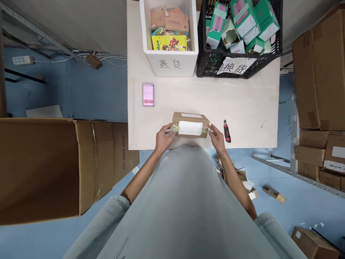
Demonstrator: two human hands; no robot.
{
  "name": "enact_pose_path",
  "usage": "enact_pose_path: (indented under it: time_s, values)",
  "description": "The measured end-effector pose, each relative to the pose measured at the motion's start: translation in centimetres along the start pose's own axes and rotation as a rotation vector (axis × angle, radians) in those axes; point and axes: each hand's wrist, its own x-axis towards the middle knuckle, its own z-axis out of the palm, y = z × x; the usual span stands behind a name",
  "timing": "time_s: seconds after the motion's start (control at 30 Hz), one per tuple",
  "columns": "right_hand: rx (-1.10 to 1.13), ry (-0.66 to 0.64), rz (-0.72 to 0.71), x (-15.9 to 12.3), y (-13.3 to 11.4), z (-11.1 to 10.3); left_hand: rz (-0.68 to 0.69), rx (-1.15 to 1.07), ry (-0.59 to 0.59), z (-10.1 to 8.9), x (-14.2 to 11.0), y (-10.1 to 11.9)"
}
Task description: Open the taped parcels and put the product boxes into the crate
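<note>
A small brown cardboard box (176, 117) lies near the front edge of the table, with a white label on its near side and tape at its ends. My left hand (164, 137) grips its left end, fingers at the corner. At the opposite end, my right hand (216, 138) has its thumb and fingers against the right side. Just right of that hand rests a red and black utility knife (227, 131), apart from it. The underside of the box is hidden.
At the back of the white table (242, 104) stand a white bin (172, 64) of packets and books and a black crate (201, 57) of green boxes. A blurred pink card-like item (148, 95) lies left. A large open carton (86, 165) stands at left; cartons (318, 72) are stacked right.
</note>
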Motion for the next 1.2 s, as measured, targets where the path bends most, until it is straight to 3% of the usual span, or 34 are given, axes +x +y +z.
enact_pose_path:
  time_s: [0.1, 0.23, 0.47, 0.63, 0.77, 0.97, 1.07, 1.2]
  values:
    - [0.039, -0.027, 0.039, 0.8, -0.5, -0.1, -0.040, -0.044, -0.034, 0.5, 0.9, 0.2]
    - [0.015, -0.089, 0.063, 1.0, 0.2, 0.4, -0.150, -0.121, -0.078, 1.4, 1.4, -1.0]
    - [-0.020, -0.051, 0.137, -0.8, 1.6, -0.3, -0.219, -0.131, -0.044, 1.5, -0.6, -3.1]
    - [-0.030, -0.021, 0.113, -1.4, 2.6, -0.1, -0.220, -0.100, -0.054, 1.7, -1.4, -3.0]
    - [-0.012, -0.005, 0.090, -0.7, 3.8, -0.3, -0.073, 0.019, -0.116, 2.5, -2.3, -0.7]
    - [-0.069, 0.127, 0.140, 1.3, 6.2, -3.4, 0.258, 0.186, -0.303, 5.1, -4.6, 6.0]
    - [-0.087, 0.093, 0.141, 1.9, 6.8, -4.9, 0.302, 0.215, -0.367, 6.6, -5.3, 8.4]
    - [-0.081, 0.055, 0.150, 2.0, 6.9, -5.6, 0.304, 0.236, -0.391, 7.6, -5.6, 9.5]
